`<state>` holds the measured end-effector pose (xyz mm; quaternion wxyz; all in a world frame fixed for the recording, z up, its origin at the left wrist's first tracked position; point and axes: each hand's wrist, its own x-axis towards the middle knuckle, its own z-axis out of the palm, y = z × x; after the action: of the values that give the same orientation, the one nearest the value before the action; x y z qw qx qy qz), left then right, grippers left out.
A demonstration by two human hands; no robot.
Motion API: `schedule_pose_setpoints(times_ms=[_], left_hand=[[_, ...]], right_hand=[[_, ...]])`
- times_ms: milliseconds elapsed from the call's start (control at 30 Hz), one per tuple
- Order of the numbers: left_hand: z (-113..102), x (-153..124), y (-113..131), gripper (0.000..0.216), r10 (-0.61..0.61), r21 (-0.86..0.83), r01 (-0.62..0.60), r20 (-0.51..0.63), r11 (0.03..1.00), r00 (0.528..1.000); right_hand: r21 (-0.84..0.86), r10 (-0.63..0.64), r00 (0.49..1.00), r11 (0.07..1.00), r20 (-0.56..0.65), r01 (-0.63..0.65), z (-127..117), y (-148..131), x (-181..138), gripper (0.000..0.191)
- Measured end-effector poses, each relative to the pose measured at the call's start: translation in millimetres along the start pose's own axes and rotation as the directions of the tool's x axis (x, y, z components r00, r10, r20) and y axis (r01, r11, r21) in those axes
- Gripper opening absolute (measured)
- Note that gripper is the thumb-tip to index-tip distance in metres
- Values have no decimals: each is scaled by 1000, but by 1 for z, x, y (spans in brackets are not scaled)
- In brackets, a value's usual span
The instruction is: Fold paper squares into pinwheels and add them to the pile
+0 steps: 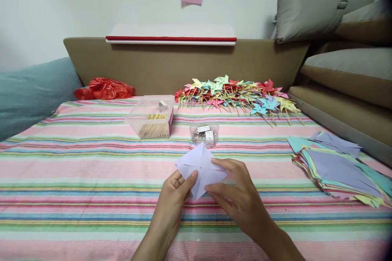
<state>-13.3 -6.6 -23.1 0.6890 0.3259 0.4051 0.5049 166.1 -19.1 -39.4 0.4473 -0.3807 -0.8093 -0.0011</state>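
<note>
A lilac paper square (203, 167) with slits running in from its corners and a small dot at its middle is held up above the striped cloth. My left hand (176, 193) grips its lower left side, thumb on top and fingers curled beneath. At the right side, my right hand (237, 191) has its fingers and thumb on the paper's edge, pinching it. Just beyond the paper stands a clear tub of small metal pins (204, 134). To its left is a clear plastic box (150, 116) with thin wooden sticks in it.
Finished paper pinwheels on sticks (235, 94) lie heaped at the back right. A stack of coloured cut paper squares (339, 169) is on the right. A red plastic bag (105, 89) sits back left, and cushions (346, 98) line the right edge.
</note>
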Motion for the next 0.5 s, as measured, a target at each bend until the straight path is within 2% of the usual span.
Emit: schedule_pose_setpoints(times_ms=[100, 200, 367, 433, 500], left_hand=[[1, 0, -1, 42, 14, 23, -14, -4, 1000, 1000], [1, 0, -2, 38, 43, 63, -43, -5, 997, 999], [-1, -1, -5, 31, 91, 180, -92, 15, 979, 996], [-1, -1, -6, 27, 106, 232, -107, 17, 967, 994], [0, -1, -7, 26, 113, 247, -121, 44, 961, 993]], right_hand=[[85, 148, 989, 985, -5, -147, 3, -2, 0, 14], [229, 380, 925, 898, 24, -375, 6, -3, 1, 11], [481, 659, 739, 609, 136, -631, 7, 0, 4, 18], [569, 723, 657, 455, 212, -685, 7, -1, 5, 25], [637, 758, 596, 326, 267, -699, 6, -2, 6, 30]])
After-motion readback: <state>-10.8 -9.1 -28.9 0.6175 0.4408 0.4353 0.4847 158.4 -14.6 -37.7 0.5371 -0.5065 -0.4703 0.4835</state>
